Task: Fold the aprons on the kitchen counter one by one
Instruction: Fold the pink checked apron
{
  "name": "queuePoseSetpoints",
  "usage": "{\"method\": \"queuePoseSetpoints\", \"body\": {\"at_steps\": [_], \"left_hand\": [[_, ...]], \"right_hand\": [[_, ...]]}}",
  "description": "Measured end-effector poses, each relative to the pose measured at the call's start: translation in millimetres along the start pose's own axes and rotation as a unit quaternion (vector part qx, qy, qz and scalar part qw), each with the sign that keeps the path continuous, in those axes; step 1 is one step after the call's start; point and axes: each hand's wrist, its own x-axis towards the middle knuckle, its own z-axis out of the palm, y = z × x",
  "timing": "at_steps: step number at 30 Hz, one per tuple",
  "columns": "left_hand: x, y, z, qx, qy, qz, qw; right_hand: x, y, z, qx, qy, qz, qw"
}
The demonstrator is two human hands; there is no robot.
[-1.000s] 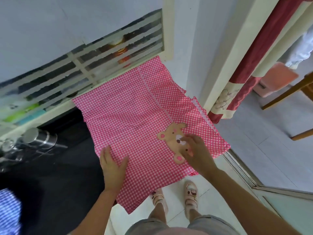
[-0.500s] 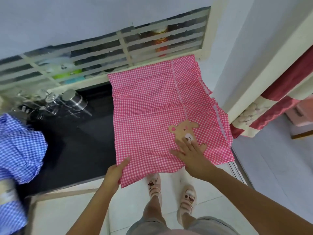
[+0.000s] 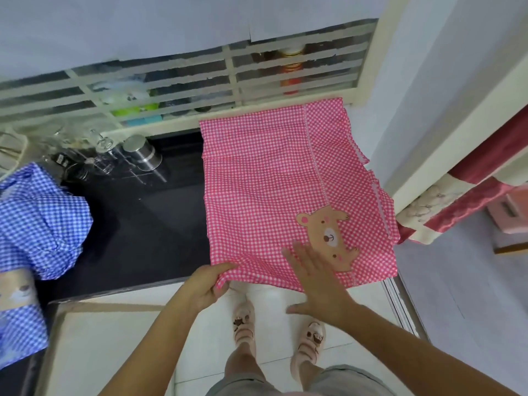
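The pink apron (image 3: 271, 181) lies spread out at the right end of the black counter (image 3: 137, 224). Its bear patch (image 3: 328, 235) is on the near side. The near edge sticks out past the counter, over the floor (image 3: 114, 338). The left hand (image 3: 205, 287) pinches the near left corner, with its fingers curled round the cloth. The right hand (image 3: 317, 284) lies flat on the cloth just beside the bear, fingers straight and holding nothing.

What could go wrong? The cloth looks thin and floppy. If the left hand pulls too hard, the whole apron may slide off onto the floor, because part of it already hangs over. If the flat hand lifts too soon, the fold may come out crooked or bunched up.

The counter is dark and shiny. A blue apron (image 3: 40, 212) sits in a heap at the left. A metal cup (image 3: 143, 152) and some glasses (image 3: 100, 164) stand at the far side, under a window with bars (image 3: 171, 90). A big swing of cloth could knock them over. A red curtain (image 3: 463, 195) hangs at the right.
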Motion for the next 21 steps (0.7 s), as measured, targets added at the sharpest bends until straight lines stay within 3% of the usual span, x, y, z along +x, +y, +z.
{"method": "queuePoseSetpoints", "body": {"at_steps": [3, 7, 10, 13, 16, 21], "left_hand": [[-11, 20, 16, -0.037, -0.083, -0.025, 0.996], [-12, 51, 19, 0.124, -0.131, -0.035, 0.983], [2, 78, 11, 0.191, -0.110, -0.027, 0.975], [32, 112, 5, 0.128, -0.072, 0.001, 0.989], [65, 151, 11, 0.119, -0.056, 0.055, 0.990], [110, 197, 33, 0.140, -0.031, 0.104, 0.984]], "right_hand": [[31, -55, -2, 0.118, 0.079, 0.062, 0.988], [69, -81, -10, 0.254, 0.189, 0.141, 0.938], [81, -77, -18, 0.320, 0.146, 0.159, 0.923], [79, -72, -23, 0.359, 0.087, 0.103, 0.924], [73, -70, -28, 0.369, 0.045, 0.102, 0.923], [64, -71, -45, 0.428, 0.036, 0.187, 0.884]]}}
